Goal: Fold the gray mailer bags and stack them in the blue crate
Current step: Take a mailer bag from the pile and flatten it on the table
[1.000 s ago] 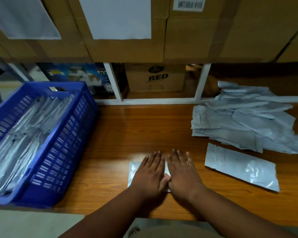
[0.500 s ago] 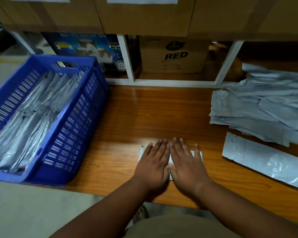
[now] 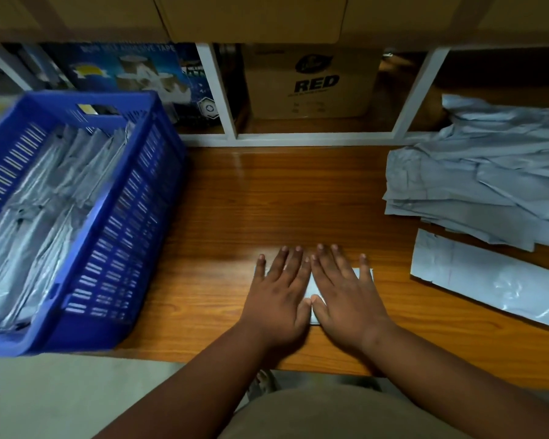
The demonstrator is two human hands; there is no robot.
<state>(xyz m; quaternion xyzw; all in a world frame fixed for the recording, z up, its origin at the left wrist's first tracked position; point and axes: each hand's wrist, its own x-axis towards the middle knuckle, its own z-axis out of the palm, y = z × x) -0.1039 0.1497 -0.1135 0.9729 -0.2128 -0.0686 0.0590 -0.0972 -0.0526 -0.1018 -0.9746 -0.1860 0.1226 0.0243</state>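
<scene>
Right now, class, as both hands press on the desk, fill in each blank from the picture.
1. Both flat hands, left hand and right hand, press a folded gray plastic mailer bag onto the ____ desk.
2. Folded bags fill the slotted plastic crate, coloured ____.
3. The loose pile of unfolded gray bags lies on the person's ____ side.

Missing words: wooden; blue; right

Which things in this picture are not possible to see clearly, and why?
Head view:
- Folded mailer bag: mostly hidden beneath the left hand and right hand; fold count unreadable.
- Pile of unfolded bags: cut off by the right edge.
- Bags in the blue crate: blurred, overlapping, uncountable.
- Cardboard boxes: cut off by the top edge.
</scene>
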